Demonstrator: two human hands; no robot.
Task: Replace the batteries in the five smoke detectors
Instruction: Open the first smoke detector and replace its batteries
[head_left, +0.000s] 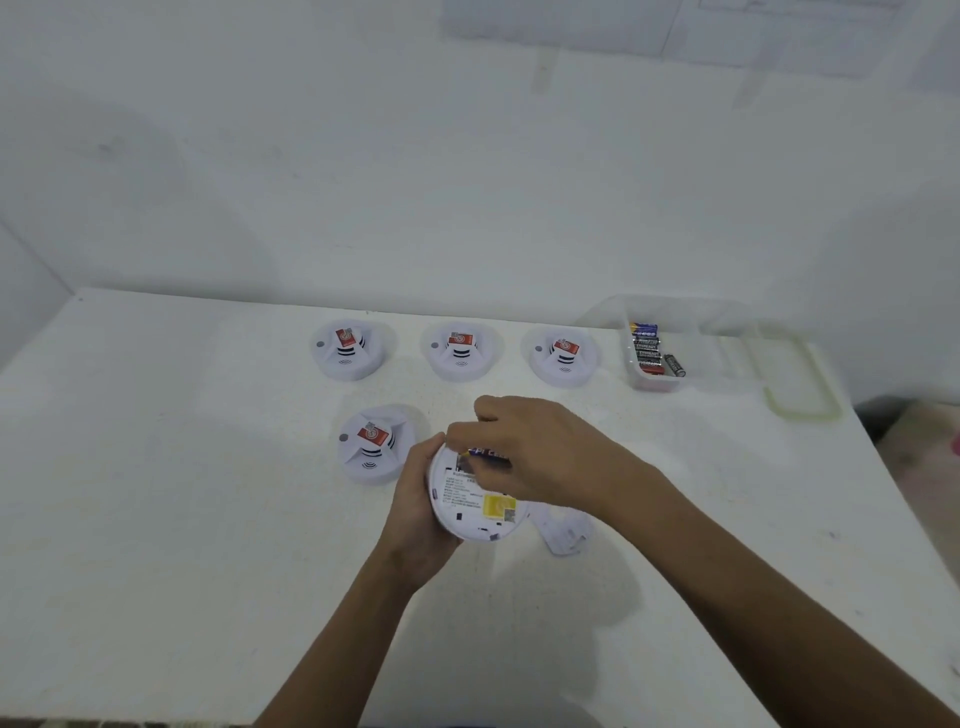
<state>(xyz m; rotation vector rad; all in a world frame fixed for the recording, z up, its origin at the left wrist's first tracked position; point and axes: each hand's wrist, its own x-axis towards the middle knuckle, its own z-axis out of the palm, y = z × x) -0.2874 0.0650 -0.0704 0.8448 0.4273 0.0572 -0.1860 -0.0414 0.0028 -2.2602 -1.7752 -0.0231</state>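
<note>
My left hand (415, 512) grips a white smoke detector (470, 512) turned upside down, its back with printed text and a yellow label facing up. My right hand (535, 452) pinches a blue battery (488, 454) at the detector's upper edge, over the battery slot. Three more detectors stand face up in a row at the back (349, 349), (461, 351), (561, 356), and a fourth detector (376, 444) sits left of my hands. Each carries a red sticker.
A clear plastic tray (670, 382) at the back right holds several batteries (647, 347); one more battery (675, 365) lies beside them. The white back cover (563, 530) lies on the table (156, 493) right of the held detector. A translucent lid (800, 387) lies beside the tray.
</note>
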